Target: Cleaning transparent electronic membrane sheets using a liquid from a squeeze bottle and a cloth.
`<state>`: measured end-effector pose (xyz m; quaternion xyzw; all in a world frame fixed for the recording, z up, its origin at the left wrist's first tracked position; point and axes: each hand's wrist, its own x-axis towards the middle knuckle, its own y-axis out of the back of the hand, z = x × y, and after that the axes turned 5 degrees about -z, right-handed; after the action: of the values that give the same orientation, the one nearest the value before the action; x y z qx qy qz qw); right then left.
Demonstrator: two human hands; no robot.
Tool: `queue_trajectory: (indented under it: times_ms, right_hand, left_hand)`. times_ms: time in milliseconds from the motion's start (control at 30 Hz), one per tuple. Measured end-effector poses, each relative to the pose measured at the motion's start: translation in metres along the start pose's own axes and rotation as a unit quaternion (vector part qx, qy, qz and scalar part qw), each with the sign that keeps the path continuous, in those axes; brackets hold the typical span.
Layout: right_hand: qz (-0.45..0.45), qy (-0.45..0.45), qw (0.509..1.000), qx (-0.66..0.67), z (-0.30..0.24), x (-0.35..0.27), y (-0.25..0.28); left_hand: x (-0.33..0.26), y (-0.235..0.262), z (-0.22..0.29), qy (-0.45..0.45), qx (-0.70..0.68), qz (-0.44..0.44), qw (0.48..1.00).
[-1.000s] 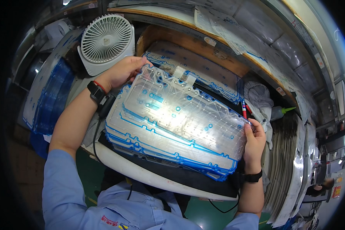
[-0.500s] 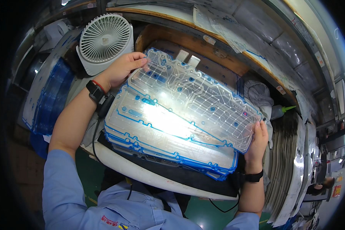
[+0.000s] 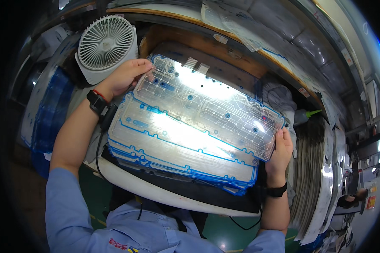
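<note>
Between both hands I hold a clear flexible circuit sheet (image 3: 230, 111) with fine silvery traces, blue dots and two short tail connectors on its far edge. My left hand (image 3: 130, 75) pinches its far left corner between thumb and fingers. My right hand (image 3: 281, 147) grips the right end, fingers closed on the edge. The sheet is tilted above a stack of similar blue-edged clear sheets (image 3: 185, 158), and bright glare covers part of both. A dark band with a box-shaped part sits on my left wrist, and a black band is on my right.
A white fan (image 3: 107, 44) stands at the far left. Blue-edged sheets (image 3: 57, 107) are piled at left. A wooden-edged shelf (image 3: 223, 31) runs behind. At right are a grey cloth (image 3: 278, 99), a green-tipped bottle (image 3: 302, 117) and a tall stack of sheets (image 3: 310, 181).
The view has shifted slightly, so everything sits a little farther left. The held sheet's tilt differs, with glare now along its far edge. Both hands keep their grip.
</note>
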<state>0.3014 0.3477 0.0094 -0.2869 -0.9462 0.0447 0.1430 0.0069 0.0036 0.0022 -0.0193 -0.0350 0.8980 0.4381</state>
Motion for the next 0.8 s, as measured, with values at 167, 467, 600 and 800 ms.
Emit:
queue_trajectory:
  times_ms: [167, 467, 600, 800]
  right_hand:
    - [-0.002, -0.009, 1.000, -0.025, 0.005, 0.002, 0.011]
    - [0.038, 0.009, 0.989, -0.139, -0.002, -0.006, 0.016]
    - [0.026, 0.090, 0.995, -0.026, -0.006, -0.007, 0.004]
    - [-0.001, 0.082, 0.989, -0.119, 0.012, -0.001, 0.024]
  left_hand:
    - [0.000, -0.003, 0.001, 0.004, 0.001, 0.021, 1.000]
    - [0.000, 0.006, -0.001, -0.098, -0.024, 0.080, 0.992]
    - [-0.001, 0.009, -0.003, -0.157, -0.083, 0.055, 0.983]
    - [0.005, 0.003, -0.006, -0.136, -0.036, 0.084, 0.986]
